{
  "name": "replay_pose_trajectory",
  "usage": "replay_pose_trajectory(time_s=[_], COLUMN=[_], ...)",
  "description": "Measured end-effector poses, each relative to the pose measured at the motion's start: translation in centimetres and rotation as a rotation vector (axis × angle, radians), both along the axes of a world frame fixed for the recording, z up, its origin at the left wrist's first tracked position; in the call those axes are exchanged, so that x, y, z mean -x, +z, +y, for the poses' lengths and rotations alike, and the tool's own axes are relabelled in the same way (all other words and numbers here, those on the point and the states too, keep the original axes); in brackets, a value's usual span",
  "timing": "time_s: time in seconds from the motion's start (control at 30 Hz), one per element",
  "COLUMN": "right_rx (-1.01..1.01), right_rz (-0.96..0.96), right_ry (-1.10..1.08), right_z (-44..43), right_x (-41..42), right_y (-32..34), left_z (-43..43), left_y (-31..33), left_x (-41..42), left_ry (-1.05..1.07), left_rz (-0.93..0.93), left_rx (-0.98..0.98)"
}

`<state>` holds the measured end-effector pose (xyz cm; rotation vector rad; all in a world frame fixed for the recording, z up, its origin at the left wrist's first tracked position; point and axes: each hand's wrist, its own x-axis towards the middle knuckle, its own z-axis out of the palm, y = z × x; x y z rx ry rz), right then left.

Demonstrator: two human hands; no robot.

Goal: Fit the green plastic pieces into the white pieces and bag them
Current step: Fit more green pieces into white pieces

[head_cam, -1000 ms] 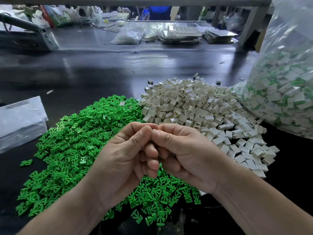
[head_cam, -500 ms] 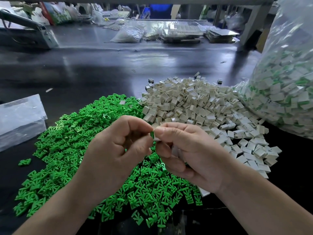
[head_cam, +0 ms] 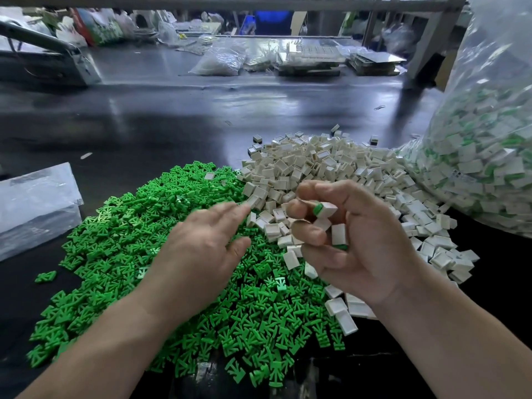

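Fitting step in hand: my right hand (head_cam: 359,254) clamps fitted pieces (head_cam: 324,211) beside the white pile (head_cam: 316,162); my left hand (head_cam: 201,249), spread empty, should next pinch a green piece (head_cam: 46,277).

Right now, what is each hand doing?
Left hand: open, fingers straight, holding nothing.
Right hand: holds several white pieces, one with a green piece fitted.

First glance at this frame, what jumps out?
Two heaps on the dark table: bright green pieces at left, white pieces beside them at centre-right. A big clear bag stuffed with fitted green-and-white parts bulges at far right. In front, the right hand pinches a fitted piece and the open left hand hovers over the green heap.
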<state>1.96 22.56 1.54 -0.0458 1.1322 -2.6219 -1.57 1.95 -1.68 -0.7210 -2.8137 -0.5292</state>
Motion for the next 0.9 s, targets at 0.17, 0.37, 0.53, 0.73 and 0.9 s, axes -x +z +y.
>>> replay_pose_trajectory(time_s=[0.17, 0.37, 0.53, 0.73, 0.9], right_rx=[-0.237, -0.406, -0.467, -0.597, -0.618], right_rz=[0.013, 0.002, 0.019, 0.066, 0.058], right_ry=[-0.036, -0.077, -0.074, -0.079, -0.081], right_z=[-0.4, -1.0, -1.1, -1.5, -1.4], right_x=[-0.1, -0.3, -0.4, -0.5, -0.5], right_y=[-0.3, -0.7, -0.7, -0.7, -0.8], left_z=[0.4, 1.1, 1.1, 1.3, 1.3], left_y=[-0.3, -0.4, -0.5, -0.2, -0.1], left_x=[0.3, 0.4, 0.3, 0.3, 0.0], left_ry=[-0.074, -0.094, -0.080, -0.138, -0.112], left_rz=[0.107, 0.130, 0.121, 0.153, 0.150], left_rx=[0.095, 0.065, 0.003, 0.021, -0.040])
